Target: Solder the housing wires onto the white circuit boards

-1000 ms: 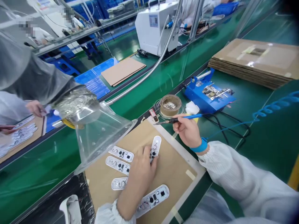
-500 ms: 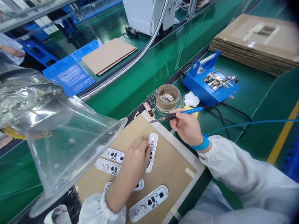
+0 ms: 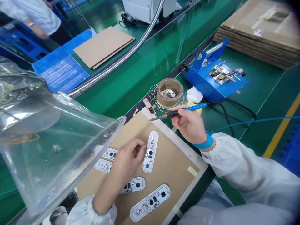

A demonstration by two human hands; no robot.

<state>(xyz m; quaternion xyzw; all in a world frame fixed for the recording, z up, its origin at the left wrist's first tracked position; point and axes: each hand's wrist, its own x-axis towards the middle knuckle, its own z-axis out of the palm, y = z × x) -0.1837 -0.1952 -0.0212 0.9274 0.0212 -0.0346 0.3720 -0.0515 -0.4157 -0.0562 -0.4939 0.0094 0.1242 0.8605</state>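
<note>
My right hand (image 3: 189, 124) grips a soldering iron (image 3: 173, 114) with a blue handle, its bare tip pointing left above the cardboard sheet (image 3: 173, 162). My left hand (image 3: 129, 157) is closed, fingertips pinched; whatever they may hold is hidden. Just right of those fingers lies a long white casing (image 3: 150, 152) with a circuit board and thin wires inside. Another such casing (image 3: 150, 203) rests nearer to me. A third casing (image 3: 137, 184) lies partly under my left forearm, and two more casings (image 3: 103, 165) at the left are partly covered by my hand and the clear hood.
A clear fume hood (image 3: 70, 140) on a metal hose (image 3: 122, 57) fills the left side. Behind the sheet stand a solder-filled pot (image 3: 169, 99) ringed by wire and a blue soldering stand (image 3: 211, 81). Stacked cardboard (image 3: 255, 34) is at the back right. A person (image 3: 39, 20) stands far left.
My left hand has moved left off the casing, which now shows in full. The soldering iron stays in my right hand, nearly unmoved. The view has shifted slightly, and the person shows more.
</note>
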